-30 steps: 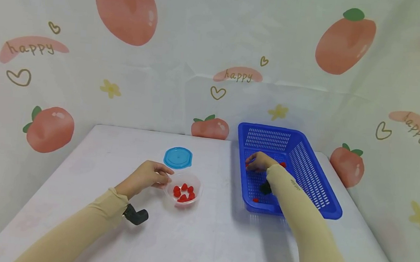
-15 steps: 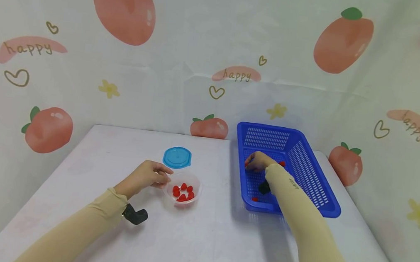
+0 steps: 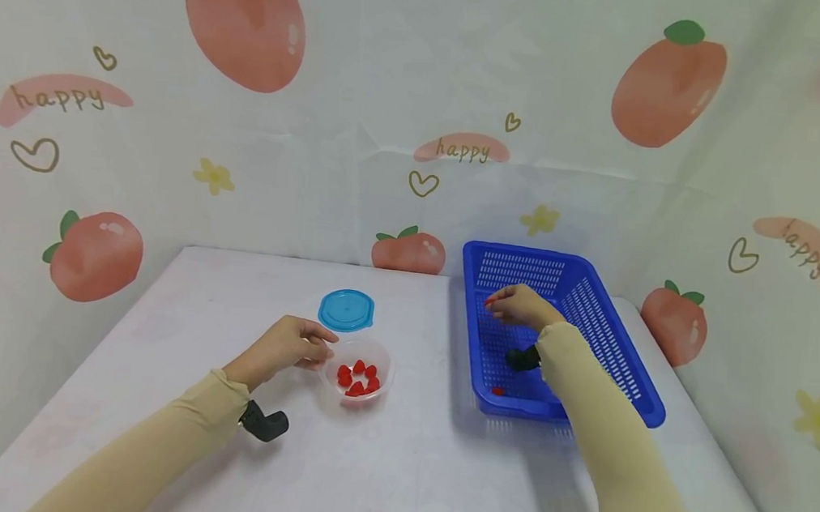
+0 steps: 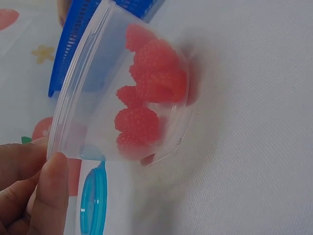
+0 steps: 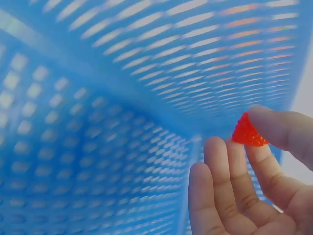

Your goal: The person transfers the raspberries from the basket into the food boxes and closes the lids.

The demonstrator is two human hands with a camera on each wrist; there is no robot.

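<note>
My left hand (image 3: 286, 348) pinches the rim of a clear plastic tub (image 4: 98, 103) between thumb and fingers. Several red raspberries (image 4: 139, 122) lie on the tub's bottom. Inside the blue basket (image 3: 474, 359), at its left side, my right hand (image 3: 524, 307) pinches one raspberry (image 5: 248, 131) between thumb and fingertips, clear of the basket floor. The other fingers of that hand stretch out beside it in the right wrist view. Another raspberry (image 3: 497, 391) lies at the basket's near left corner. Part of the basket is hidden behind my right forearm.
A blue lid (image 3: 347, 310) lies flat just behind the tub on the white tabletop (image 3: 391, 474). A patterned cloth wall (image 3: 341, 201) rises behind the table, close to the basket's back edge. Black wrist cameras hang under both wrists.
My right hand has risen slightly from the basket's left side, now with the raspberry showing at its fingertips. My left hand and the tub have stayed in place.
</note>
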